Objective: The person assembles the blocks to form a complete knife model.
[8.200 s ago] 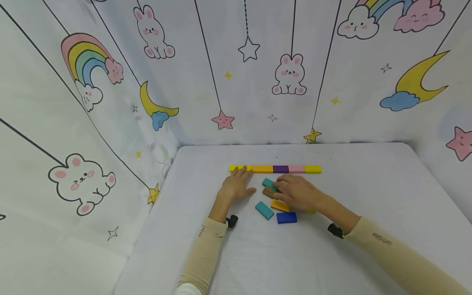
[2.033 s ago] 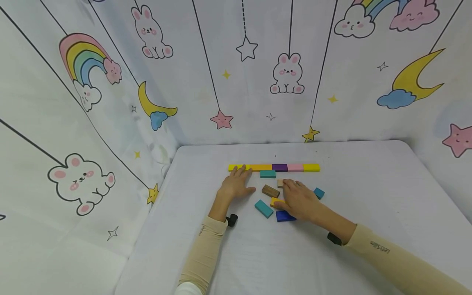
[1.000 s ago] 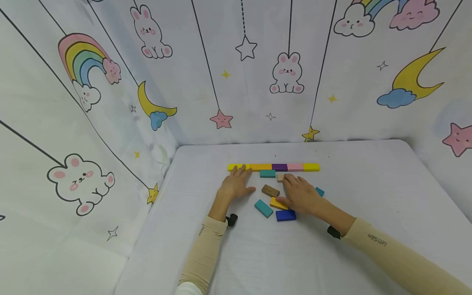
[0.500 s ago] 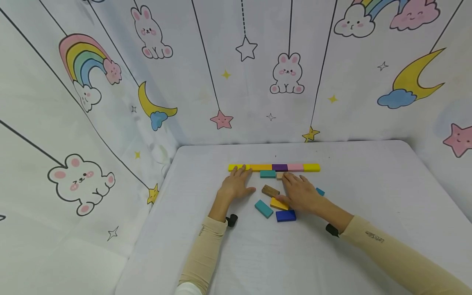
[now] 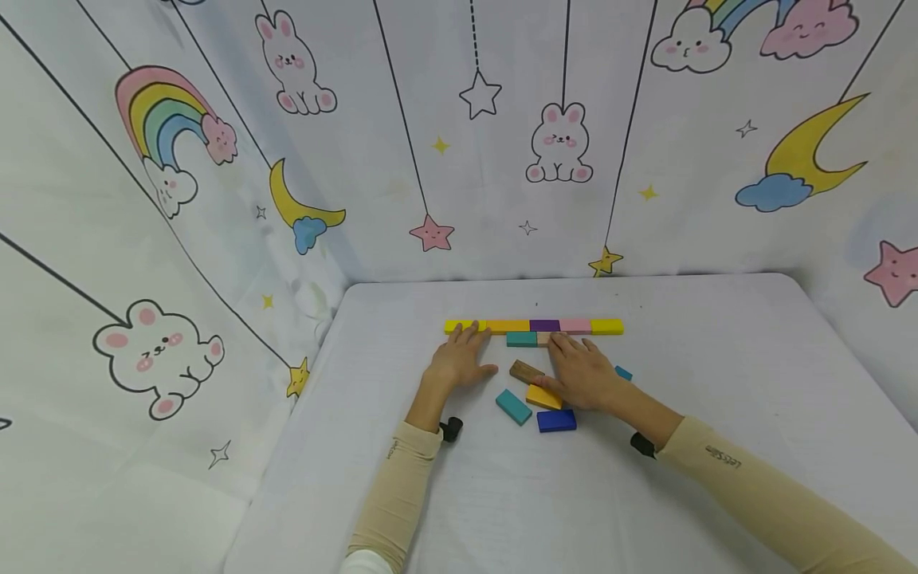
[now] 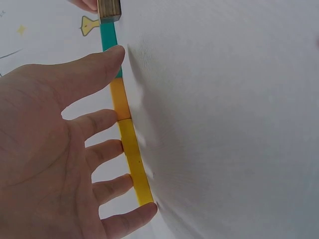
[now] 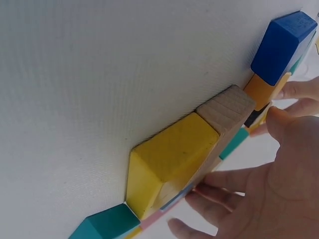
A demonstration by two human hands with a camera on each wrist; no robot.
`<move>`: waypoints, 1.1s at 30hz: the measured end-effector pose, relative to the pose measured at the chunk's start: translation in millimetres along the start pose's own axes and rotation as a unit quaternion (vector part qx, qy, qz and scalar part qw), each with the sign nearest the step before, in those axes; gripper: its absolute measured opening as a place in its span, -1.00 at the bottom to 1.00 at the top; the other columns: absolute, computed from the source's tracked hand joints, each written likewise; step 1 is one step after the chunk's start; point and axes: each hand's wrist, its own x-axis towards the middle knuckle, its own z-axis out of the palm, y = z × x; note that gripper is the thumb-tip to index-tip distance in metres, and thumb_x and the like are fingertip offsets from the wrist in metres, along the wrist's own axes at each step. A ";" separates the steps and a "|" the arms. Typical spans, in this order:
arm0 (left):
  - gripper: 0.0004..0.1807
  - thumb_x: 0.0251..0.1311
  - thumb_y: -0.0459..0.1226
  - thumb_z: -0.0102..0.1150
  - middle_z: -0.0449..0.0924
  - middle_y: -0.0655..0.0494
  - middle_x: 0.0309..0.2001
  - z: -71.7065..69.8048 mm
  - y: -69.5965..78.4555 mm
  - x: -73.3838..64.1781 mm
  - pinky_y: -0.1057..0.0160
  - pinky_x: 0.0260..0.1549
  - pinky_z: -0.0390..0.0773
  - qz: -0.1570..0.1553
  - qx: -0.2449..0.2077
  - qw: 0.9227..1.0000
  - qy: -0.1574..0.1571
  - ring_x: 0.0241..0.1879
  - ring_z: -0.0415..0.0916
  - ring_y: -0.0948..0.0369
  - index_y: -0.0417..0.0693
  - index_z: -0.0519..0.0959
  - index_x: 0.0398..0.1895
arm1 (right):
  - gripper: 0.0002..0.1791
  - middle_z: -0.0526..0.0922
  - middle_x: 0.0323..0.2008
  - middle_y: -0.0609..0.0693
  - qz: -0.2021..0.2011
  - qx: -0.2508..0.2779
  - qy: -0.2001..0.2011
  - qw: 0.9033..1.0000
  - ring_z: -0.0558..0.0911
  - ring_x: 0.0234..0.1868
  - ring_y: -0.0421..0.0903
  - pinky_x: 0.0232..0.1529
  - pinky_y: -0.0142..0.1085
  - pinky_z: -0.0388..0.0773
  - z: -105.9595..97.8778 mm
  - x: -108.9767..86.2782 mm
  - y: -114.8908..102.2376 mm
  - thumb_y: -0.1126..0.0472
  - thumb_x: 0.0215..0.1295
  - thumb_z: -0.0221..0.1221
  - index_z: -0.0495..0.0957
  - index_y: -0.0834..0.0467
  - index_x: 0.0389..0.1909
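In the head view, my left hand (image 5: 459,361) lies with fingers spread, their tips touching the left end of a colored block row: a yellow block (image 5: 453,327), an orange block (image 5: 508,326), then a purple block (image 5: 544,326), a pink block (image 5: 574,326) and another yellow one. My right hand (image 5: 588,373) touches a pale wood block (image 5: 543,340) with extended fingertips. That block sits against the row's near side, beside a teal block (image 5: 521,340). The right wrist view shows a thick yellow block (image 7: 174,147) and a plain wooden block (image 7: 227,110) under the hand, hidden from the head.
Nearer the person lie a brown block (image 5: 527,371), a yellow-orange block (image 5: 544,397), a second teal block (image 5: 513,406) and a dark blue block (image 5: 556,421). Past the right hand, a blue-teal block (image 5: 623,372) shows partly. A white cloth (image 5: 717,351) covers the table.
The right hand slid the pale wood block forward against the row, next to the teal block. Earlier, the teal block moved from the loose pile to the row. The left hand stayed put.
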 end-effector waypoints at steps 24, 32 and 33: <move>-0.12 0.43 0.19 0.17 -0.07 0.02 0.69 1.2 1.0 0.4 -0.22 0.48 0.24 -0.002 0.007 1.000 0.000 0.66 -0.17 -0.13 0.16 0.11 0.69 | -0.25 0.45 0.43 0.20 -0.084 0.097 0.043 0.991 0.42 0.45 0.20 0.47 0.24 0.28 -1.2 -12.5 -16.4 -0.27 0.55 0.07 0.43 0.23 0.46; -0.11 0.42 0.21 0.16 -0.11 0.06 0.70 4.0 -1.0 4.7 -0.21 0.49 0.23 -0.010 0.010 1.000 -0.007 0.67 -0.21 -0.10 0.20 0.09 0.70 | -0.27 0.45 0.44 0.15 -0.134 0.080 0.026 0.987 0.39 0.48 0.18 0.49 0.27 0.21 -2.0 -16.0 -24.7 -0.24 0.57 0.07 0.40 0.17 0.51; -0.11 0.42 0.20 0.17 -0.09 0.05 0.70 3.7 -0.9 4.3 -0.21 0.49 0.23 -0.007 0.010 1.000 -0.004 0.66 -0.19 -0.11 0.19 0.10 0.69 | -0.28 0.45 0.44 0.14 -0.134 0.076 0.030 0.988 0.40 0.47 0.18 0.50 0.27 0.21 -1.6 -16.2 -25.0 -0.24 0.57 0.07 0.41 0.17 0.50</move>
